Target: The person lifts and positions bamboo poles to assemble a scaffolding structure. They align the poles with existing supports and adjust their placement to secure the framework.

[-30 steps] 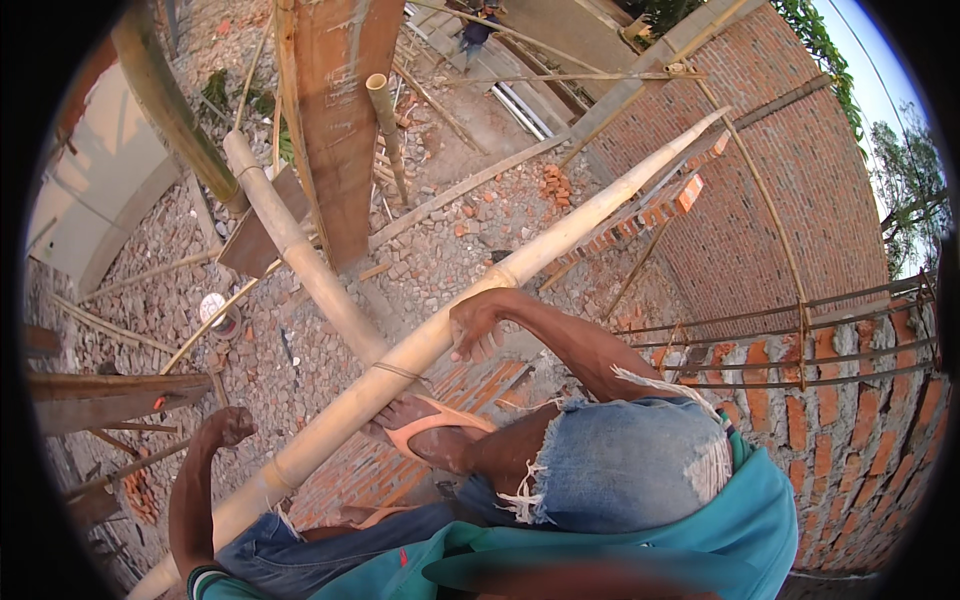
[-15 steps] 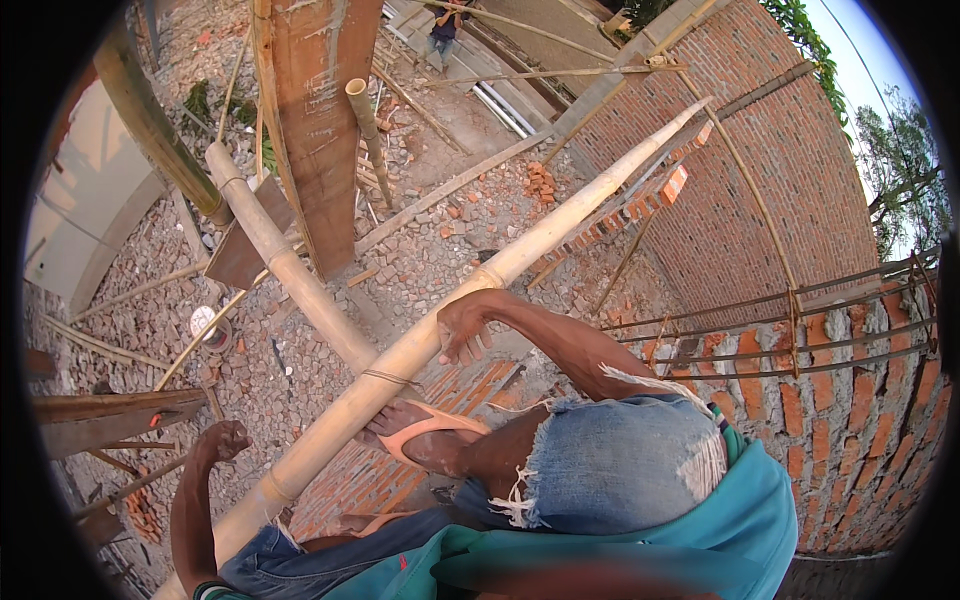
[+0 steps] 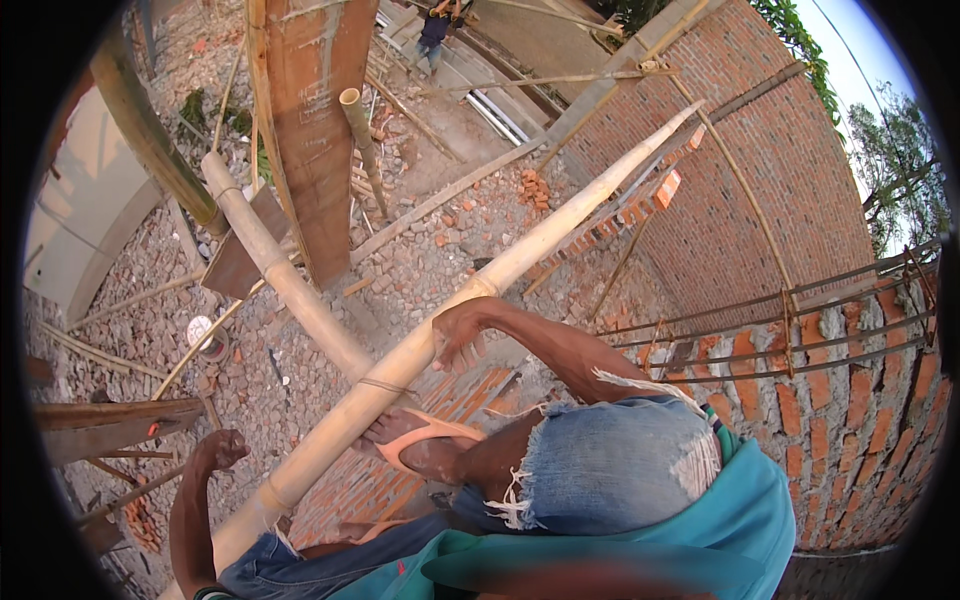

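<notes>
Far left: white-topped round vessel (image 3: 203,332) on rubble; contents unclear. Left hand (image 3: 222,450) raised, fingers curled; cannot tell if anything's inside. Long bamboo pole (image 3: 345,421) slants across, over cross pole (image 3: 290,285). Right hand (image 3: 460,333) rests against it, fingers loosely parted. Probably bracing; next move wants firmer hold.

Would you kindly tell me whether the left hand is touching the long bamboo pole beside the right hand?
Apart: the head view shows rubble between the left hand and the long bamboo pole.
</notes>
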`<control>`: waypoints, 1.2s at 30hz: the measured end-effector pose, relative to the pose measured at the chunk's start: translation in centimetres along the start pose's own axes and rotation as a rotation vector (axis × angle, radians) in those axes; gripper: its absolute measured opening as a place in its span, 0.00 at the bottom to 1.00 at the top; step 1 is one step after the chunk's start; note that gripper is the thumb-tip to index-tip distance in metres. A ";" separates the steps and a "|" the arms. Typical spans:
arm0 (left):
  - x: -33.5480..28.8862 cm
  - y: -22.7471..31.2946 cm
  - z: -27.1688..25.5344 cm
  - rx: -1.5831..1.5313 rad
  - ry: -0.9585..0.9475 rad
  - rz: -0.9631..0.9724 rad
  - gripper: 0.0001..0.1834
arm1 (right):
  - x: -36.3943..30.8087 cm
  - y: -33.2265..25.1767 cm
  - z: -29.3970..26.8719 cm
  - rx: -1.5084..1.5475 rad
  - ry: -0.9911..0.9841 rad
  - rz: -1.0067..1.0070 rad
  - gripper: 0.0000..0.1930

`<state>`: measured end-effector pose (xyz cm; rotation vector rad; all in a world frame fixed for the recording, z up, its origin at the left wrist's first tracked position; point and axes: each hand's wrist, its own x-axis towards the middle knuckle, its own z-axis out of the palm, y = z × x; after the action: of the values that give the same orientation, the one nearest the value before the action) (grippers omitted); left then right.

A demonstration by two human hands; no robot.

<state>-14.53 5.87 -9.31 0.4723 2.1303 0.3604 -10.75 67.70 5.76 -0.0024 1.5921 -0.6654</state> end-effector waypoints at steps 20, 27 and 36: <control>0.0 1.2 -0.6 0.144 -0.103 -0.079 0.20 | -0.3 -0.1 0.0 0.034 0.009 -0.013 0.27; 0.2 0.5 -0.1 0.087 -0.074 -0.090 0.20 | -0.2 0.1 0.2 0.035 0.013 -0.040 0.27; 0.7 0.0 0.1 0.134 -0.036 0.021 0.20 | -0.5 -0.2 0.2 0.042 0.014 -0.038 0.27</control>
<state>-14.81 6.13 -9.84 0.5745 2.1241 0.2194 -10.60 67.69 6.25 0.0033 1.5943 -0.7293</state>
